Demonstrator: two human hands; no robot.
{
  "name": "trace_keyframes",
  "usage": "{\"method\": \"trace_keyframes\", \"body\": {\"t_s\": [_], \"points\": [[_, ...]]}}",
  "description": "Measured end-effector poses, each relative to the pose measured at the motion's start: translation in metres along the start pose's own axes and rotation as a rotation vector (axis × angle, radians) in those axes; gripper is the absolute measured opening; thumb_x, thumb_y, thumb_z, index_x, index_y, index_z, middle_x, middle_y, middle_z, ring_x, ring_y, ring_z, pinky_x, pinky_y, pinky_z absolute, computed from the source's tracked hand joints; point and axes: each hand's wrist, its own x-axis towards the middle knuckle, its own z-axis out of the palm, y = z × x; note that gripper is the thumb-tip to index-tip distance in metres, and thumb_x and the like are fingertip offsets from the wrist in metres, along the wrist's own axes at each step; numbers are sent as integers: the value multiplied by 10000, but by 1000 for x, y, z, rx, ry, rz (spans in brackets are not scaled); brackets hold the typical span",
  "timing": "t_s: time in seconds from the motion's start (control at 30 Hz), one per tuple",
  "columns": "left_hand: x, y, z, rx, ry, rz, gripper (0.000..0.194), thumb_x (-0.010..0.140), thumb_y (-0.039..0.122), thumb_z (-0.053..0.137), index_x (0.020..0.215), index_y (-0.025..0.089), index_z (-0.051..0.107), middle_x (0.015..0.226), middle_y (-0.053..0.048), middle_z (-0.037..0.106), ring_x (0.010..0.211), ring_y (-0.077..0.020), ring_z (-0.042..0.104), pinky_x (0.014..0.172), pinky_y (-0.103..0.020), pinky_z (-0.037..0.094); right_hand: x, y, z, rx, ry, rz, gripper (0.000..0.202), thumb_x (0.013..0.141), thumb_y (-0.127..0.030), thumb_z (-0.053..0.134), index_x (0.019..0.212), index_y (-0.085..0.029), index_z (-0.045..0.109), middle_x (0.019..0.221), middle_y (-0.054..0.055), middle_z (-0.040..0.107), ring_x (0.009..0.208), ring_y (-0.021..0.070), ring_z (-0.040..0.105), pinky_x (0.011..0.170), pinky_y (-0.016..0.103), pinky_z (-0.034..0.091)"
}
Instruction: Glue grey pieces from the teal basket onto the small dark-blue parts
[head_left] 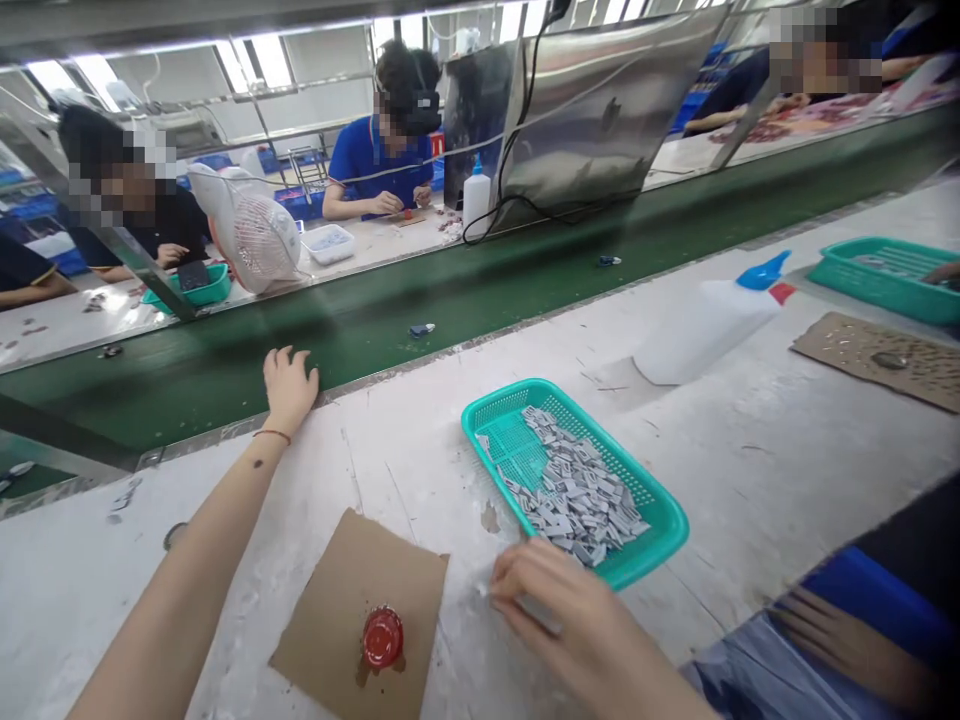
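Observation:
My left hand (289, 388) reaches out at the near edge of the green conveyor belt, fingers spread and nothing in them. Close to the green basket's lower left side is my right hand (551, 605), its thumb and fingertips pinched together; what they hold, if anything, is too small to name. The green basket (646, 487) contains many small grey pieces (581, 490). Between my forearms lies a brown cardboard sheet (337, 610) bearing a small red round container (382, 637), with wet-looking stains around its base.
The green belt (360, 345) crosses beyond the table, carrying small dark-and-white pieces (421, 330). A white bottle (701, 330) with a blue cap stands behind the basket. At right are another green basket (847, 275), speckled cardboard (847, 345) and a person's hand. People sit across the belt.

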Motion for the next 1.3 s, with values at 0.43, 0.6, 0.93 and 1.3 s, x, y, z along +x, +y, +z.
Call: {"method": "trace_keyframes", "body": {"t_s": [0.43,0.6,0.93,1.3], "points": [[51,123,88,-451,-279,48,338,935,327,598,1237,176,592,1280,-113,594,1087,-247,614,909,-468,529,-32,14,43,-241,-26,26,299,858,69,421,832,-188,571,878,49,647,782,191,604,655,294,497],[32,121,67,-838,-292,-202,300,950,298,574,1206,144,598,1186,-108,642,976,-212,654,835,-413,564,-35,11,42,-241,-44,11,311,847,73,418,830,-194,577,895,56,666,797,192,622,663,296,521],[-127,89,-51,-1322,-385,-494,146,882,193,622,1008,139,675,1176,-112,711,735,-93,660,715,-192,571,-35,12,43,-336,12,-121,260,909,-15,435,927,-190,626,879,81,681,817,225,662,698,328,567],[-277,46,-107,-1169,-144,-693,211,794,358,767,930,207,710,972,-16,684,730,-101,627,664,-184,534,11,-36,53,94,-75,-97,132,952,-124,547,989,-190,655,954,48,674,898,181,637,782,314,541]]}}
